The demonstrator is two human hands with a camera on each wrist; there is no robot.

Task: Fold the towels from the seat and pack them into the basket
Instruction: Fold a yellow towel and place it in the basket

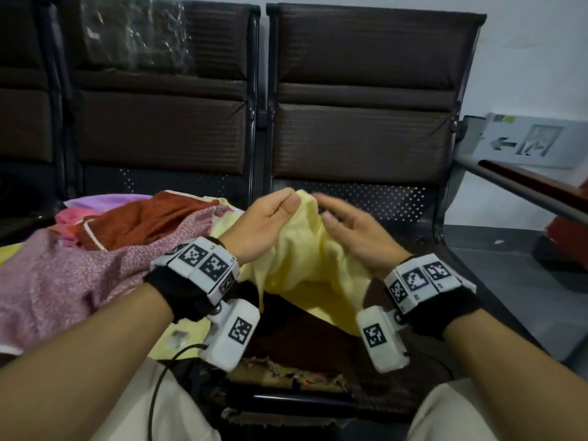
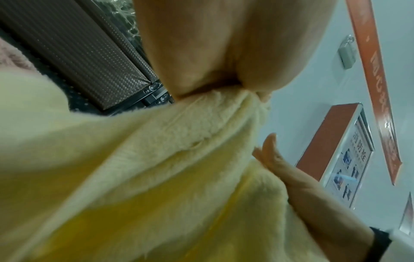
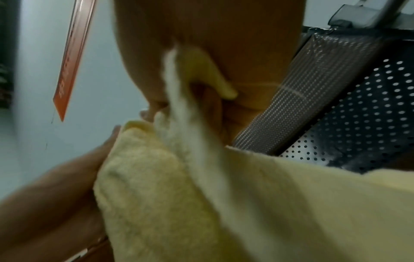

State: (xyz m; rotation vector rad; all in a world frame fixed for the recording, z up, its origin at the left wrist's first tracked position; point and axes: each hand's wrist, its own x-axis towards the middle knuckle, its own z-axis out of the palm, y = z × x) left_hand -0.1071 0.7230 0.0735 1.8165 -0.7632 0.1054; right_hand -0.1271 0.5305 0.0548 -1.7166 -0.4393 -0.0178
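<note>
A pale yellow towel [image 1: 305, 259] hangs bunched between both hands above the right seat [image 1: 397, 202]. My left hand [image 1: 273, 214] pinches its top edge between thumb and fingertips; the left wrist view shows that pinch on the yellow towel [image 2: 179, 141] up close. My right hand [image 1: 346, 227] is just to the right, blurred. In the right wrist view the yellow towel's [image 3: 179, 177] edge runs up between that hand's thumb and fingers. The towel's lower part drapes toward my lap.
On the left seat lies a heap of towels: speckled pink [image 1: 63, 281], rust red [image 1: 143, 218], purple [image 1: 105, 198]. A dark brown cloth [image 1: 302, 332] with a frayed woven edge lies under the yellow towel. At the right are a white box [image 1: 534, 141] and a rail [image 1: 525, 192].
</note>
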